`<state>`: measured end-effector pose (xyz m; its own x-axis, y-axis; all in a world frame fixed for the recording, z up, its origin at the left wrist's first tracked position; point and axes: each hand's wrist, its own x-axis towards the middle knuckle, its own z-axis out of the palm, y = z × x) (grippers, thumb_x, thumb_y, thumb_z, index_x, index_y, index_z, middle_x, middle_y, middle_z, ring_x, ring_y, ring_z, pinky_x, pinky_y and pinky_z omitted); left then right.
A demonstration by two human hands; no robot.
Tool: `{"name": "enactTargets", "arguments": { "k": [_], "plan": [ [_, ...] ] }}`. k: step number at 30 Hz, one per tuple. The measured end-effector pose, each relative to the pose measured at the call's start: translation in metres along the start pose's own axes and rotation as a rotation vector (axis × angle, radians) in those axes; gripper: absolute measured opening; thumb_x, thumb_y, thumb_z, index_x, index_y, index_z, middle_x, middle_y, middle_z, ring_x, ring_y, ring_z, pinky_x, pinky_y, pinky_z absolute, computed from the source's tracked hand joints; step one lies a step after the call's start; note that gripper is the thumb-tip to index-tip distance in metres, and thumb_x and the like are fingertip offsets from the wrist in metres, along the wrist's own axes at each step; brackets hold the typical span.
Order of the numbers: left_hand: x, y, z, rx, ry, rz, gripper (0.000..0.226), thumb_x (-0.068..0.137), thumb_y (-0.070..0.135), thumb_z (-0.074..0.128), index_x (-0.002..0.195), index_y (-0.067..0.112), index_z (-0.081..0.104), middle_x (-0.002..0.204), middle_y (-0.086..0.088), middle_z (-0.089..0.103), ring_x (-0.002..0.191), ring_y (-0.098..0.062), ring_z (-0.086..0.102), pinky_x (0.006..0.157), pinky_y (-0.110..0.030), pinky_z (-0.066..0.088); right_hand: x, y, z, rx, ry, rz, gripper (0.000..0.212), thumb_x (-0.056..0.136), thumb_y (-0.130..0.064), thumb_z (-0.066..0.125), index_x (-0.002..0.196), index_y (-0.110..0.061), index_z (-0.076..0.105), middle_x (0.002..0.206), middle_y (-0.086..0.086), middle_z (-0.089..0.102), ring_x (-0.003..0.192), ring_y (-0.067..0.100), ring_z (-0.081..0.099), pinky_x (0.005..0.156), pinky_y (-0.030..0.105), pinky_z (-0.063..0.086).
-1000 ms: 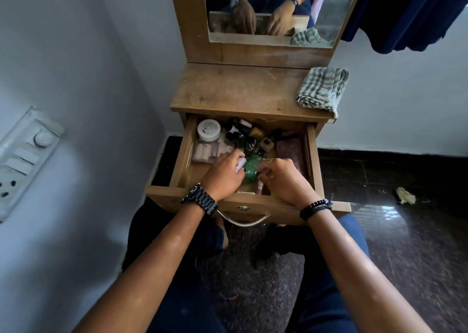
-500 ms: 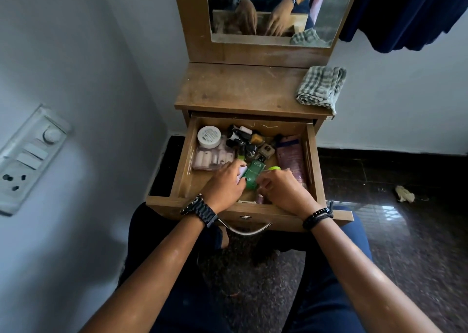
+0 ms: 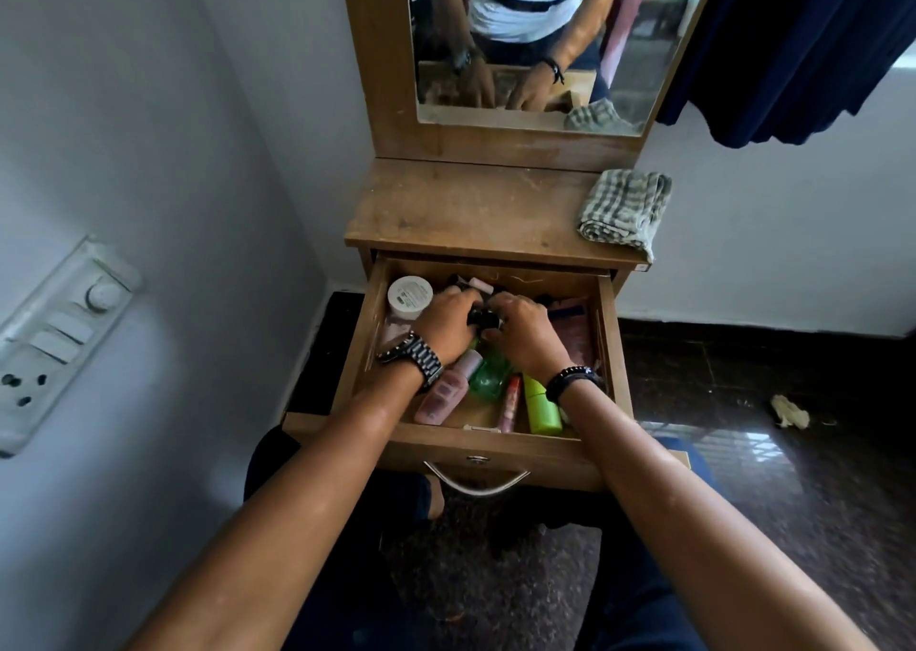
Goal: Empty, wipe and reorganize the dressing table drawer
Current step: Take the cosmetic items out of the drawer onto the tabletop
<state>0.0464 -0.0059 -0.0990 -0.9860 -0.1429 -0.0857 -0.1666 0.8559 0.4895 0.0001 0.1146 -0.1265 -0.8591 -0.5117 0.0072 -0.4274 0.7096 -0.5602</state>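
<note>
Drawer: we see the drawer (image 3: 608,348) pulled open under the bench (image 3: 461,214) top, full of toiletries.
Left hand: our left hand (image 3: 446,323) curls over small dark items (image 3: 483,319) mid-drawer; whether it grips one we cannot tell.
Right hand: our right hand (image 3: 525,333) sits just beside it, fingers bent onto the same cluster; its hold is hidden too.
Front items: pink bottle (image 3: 448,388), green bottle (image 3: 490,375), lime tube (image 3: 541,407).
Back left: white jar (image 3: 409,293).
Cloth: checked cloth (image 3: 625,209) folded on the bench's right end.
</note>
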Motion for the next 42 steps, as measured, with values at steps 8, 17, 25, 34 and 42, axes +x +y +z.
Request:
{"name": "enactTargets", "arguments": {
  "k": [8, 17, 25, 34, 42],
  "plan": [
    [-0.018, -0.006, 0.019, -0.111, 0.189, -0.012, 0.026, 0.086, 0.002, 0.056, 0.11, 0.008, 0.063, 0.117, -0.011, 0.059, 0.11, -0.025, 0.054, 0.089, -0.03, 0.043, -0.019, 0.003, 0.007, 0.103, 0.068, -0.044, 0.024, 0.081, -0.003, 0.061, 0.103, -0.009, 0.067, 0.108, 0.011, 0.067, 0.102, 0.026, 0.061, 0.085, 0.033, 0.049],
    [-0.014, -0.001, 0.001, -0.173, 0.313, -0.003, 0.022, 0.088, 0.006, 0.056, 0.108, 0.009, 0.064, 0.113, -0.009, 0.062, 0.103, -0.024, 0.059, 0.08, -0.029, 0.047, -0.008, -0.007, -0.009, 0.169, 0.183, -0.006, 0.028, 0.08, -0.01, 0.064, 0.107, -0.011, 0.065, 0.106, 0.005, 0.067, 0.098, 0.019, 0.06, 0.076, 0.016, 0.036],
    [0.017, 0.005, -0.076, -0.213, 0.478, 0.148, 0.025, 0.085, 0.005, 0.061, 0.11, 0.008, 0.065, 0.113, -0.009, 0.064, 0.105, -0.022, 0.058, 0.091, -0.028, 0.047, 0.033, -0.046, -0.074, 0.331, 0.294, -0.119, 0.004, 0.084, -0.013, 0.065, 0.083, -0.014, 0.068, 0.081, -0.004, 0.069, 0.074, 0.01, 0.065, 0.063, 0.022, 0.048],
    [0.11, -0.021, -0.133, -0.23, 0.504, 0.06, 0.021, 0.086, 0.003, 0.061, 0.105, 0.008, 0.067, 0.108, -0.011, 0.068, 0.099, -0.023, 0.064, 0.087, -0.027, 0.051, 0.143, -0.078, -0.088, 0.211, 0.214, -0.153, 0.01, 0.087, -0.012, 0.059, 0.078, -0.017, 0.061, 0.075, -0.003, 0.059, 0.063, 0.006, 0.05, 0.057, 0.02, 0.034],
    [0.159, -0.036, -0.131, -0.233, 0.488, -0.003, 0.018, 0.089, 0.007, 0.054, 0.101, 0.009, 0.067, 0.106, -0.013, 0.066, 0.097, -0.025, 0.062, 0.087, -0.036, 0.051, 0.199, -0.082, -0.065, 0.192, 0.259, -0.095, 0.014, 0.087, -0.008, 0.058, 0.101, -0.007, 0.061, 0.097, 0.01, 0.063, 0.085, 0.019, 0.057, 0.071, 0.025, 0.042]
  ]
}}
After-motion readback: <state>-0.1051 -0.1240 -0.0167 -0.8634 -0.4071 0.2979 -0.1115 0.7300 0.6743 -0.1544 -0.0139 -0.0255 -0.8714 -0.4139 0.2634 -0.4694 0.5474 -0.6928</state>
